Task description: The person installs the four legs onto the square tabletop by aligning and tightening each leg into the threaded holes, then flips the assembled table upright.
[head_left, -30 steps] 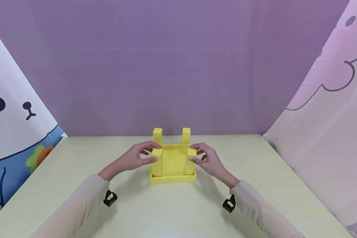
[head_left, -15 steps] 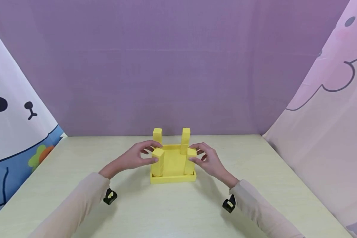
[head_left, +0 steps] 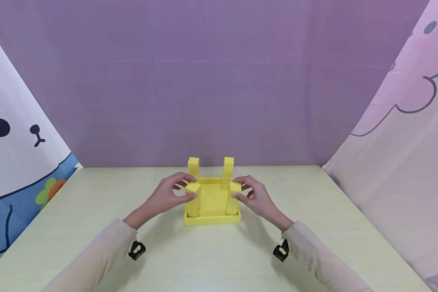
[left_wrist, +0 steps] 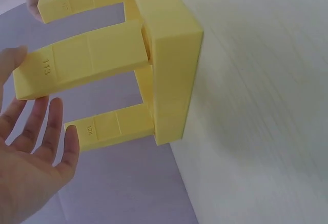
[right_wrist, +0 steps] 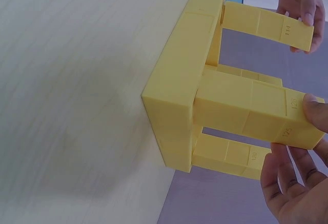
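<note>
A shallow yellow square tray (head_left: 212, 220) rests on the table with a yellow post standing near each corner. My left hand (head_left: 169, 192) pinches the top of the front-left post (head_left: 194, 206) between thumb and fingers. In the left wrist view that post (left_wrist: 102, 55) bears the number 113 and leans at its foot inside the rim. The front-right post (head_left: 232, 206) has its top pinched by my right hand (head_left: 257, 196). Seam lines divide this post (right_wrist: 251, 101) into sections in the right wrist view. Behind stand the back-left post (head_left: 193, 167) and back-right post (head_left: 227, 170), untouched.
The pale wooden table (head_left: 219, 259) extends around the tray. A purple cloth (head_left: 204, 81) hangs behind it, with printed cartoon curtains at the left (head_left: 22, 162) and right (head_left: 405, 162). Each sleeve has a small black wrist device, left (head_left: 136, 250) and right (head_left: 281, 250).
The front-left post has turned a little about its upright axis in my left hand, and my left wrist has shifted slightly. My right hand and its post have stayed in place.
</note>
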`<state>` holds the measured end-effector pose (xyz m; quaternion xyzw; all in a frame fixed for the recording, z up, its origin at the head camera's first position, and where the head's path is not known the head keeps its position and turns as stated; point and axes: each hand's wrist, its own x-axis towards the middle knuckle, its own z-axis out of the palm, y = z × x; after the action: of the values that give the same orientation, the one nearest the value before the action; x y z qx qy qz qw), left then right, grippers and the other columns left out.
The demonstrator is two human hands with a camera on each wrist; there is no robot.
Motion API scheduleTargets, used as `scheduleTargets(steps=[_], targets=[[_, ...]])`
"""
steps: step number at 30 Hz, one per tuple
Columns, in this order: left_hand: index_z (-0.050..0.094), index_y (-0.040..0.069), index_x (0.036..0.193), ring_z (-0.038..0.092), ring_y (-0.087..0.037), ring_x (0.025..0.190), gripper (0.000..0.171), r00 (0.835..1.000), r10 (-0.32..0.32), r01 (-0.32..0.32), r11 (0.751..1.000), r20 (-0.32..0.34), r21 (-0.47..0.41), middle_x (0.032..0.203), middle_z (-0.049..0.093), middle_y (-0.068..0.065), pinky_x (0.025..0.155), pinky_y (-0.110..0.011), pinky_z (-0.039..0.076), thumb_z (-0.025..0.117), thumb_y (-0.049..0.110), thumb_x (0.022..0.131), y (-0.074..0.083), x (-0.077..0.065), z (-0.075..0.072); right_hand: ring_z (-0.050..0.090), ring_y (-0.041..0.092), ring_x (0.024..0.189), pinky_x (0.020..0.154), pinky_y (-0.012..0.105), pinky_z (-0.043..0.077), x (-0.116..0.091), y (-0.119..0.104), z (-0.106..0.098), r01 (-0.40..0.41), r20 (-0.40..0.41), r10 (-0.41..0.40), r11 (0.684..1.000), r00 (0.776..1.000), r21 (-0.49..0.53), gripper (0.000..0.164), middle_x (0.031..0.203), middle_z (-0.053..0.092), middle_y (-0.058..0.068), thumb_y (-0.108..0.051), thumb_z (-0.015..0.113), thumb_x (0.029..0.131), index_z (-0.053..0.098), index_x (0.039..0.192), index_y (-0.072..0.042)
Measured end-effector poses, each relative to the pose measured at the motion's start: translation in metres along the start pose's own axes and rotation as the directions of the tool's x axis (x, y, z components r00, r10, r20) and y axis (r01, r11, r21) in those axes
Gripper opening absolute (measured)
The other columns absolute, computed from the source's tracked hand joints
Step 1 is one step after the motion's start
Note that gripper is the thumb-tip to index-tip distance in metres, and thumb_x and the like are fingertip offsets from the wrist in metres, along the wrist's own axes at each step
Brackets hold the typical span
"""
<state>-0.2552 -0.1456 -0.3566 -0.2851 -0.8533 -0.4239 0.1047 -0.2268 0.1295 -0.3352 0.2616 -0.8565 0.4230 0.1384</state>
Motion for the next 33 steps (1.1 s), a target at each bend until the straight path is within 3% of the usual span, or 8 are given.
scheduleTargets(steps=[5,11,18,25,33], targets=[[0.059,0.013,0.113,0.058,-0.016,0.096,0.040,0.999,0.031,-0.030,0.999,0.033,-0.015,0.111,0.060,0.002,0.080,-0.034,0.049,0.073,0.026,0.078,-0.003,0.001,-0.001,0.057,0.031,0.087,0.062,0.029,0.049,-0.001,0.000,-0.001,-0.006,-0.002,0.006,1.000,1.000,-0.004,0.034,0.104,0.060,0.017,-0.001,0.070,0.077,0.059,0.108,0.002],[0.057,0.019,0.114,0.056,-0.015,0.100,0.035,0.986,0.075,-0.067,0.996,0.150,-0.056,0.116,0.059,0.002,0.084,-0.033,0.049,0.069,0.019,0.081,-0.007,0.005,-0.006,0.057,0.030,0.087,0.062,0.029,0.049,0.000,0.002,-0.002,-0.009,0.000,0.009,1.000,1.000,-0.012,0.034,0.104,0.060,0.017,-0.001,0.070,0.077,0.059,0.108,0.003],[0.057,0.012,0.114,0.052,-0.023,0.105,0.034,0.973,0.052,-0.032,0.995,0.224,-0.091,0.118,0.058,-0.006,0.087,-0.041,0.047,0.063,0.002,0.083,0.007,0.009,-0.009,0.057,0.028,0.090,0.062,0.028,0.049,0.004,0.037,0.007,0.003,-0.007,-0.003,1.000,1.000,-0.018,0.037,0.107,0.060,0.014,-0.006,0.071,0.077,0.059,0.112,-0.003],[0.055,0.017,0.117,0.052,-0.020,0.105,0.036,0.977,0.064,-0.045,0.994,0.205,-0.096,0.120,0.057,-0.004,0.088,-0.047,0.046,0.065,0.009,0.084,-0.004,0.009,-0.007,0.057,0.023,0.089,0.062,0.025,0.048,0.003,0.038,0.007,0.027,-0.003,-0.027,1.000,1.000,-0.016,0.036,0.107,0.061,0.008,-0.014,0.072,0.078,0.060,0.111,-0.008],[0.054,0.021,0.117,0.056,-0.021,0.102,0.040,0.996,0.030,-0.021,0.994,0.080,-0.109,0.118,0.057,-0.001,0.085,-0.049,0.047,0.070,0.024,0.081,-0.004,0.003,-0.002,0.057,0.024,0.089,0.063,0.027,0.049,0.004,0.037,0.007,0.017,-0.006,-0.017,1.000,1.000,-0.025,0.036,0.107,0.061,0.009,-0.011,0.072,0.078,0.060,0.111,-0.007]])
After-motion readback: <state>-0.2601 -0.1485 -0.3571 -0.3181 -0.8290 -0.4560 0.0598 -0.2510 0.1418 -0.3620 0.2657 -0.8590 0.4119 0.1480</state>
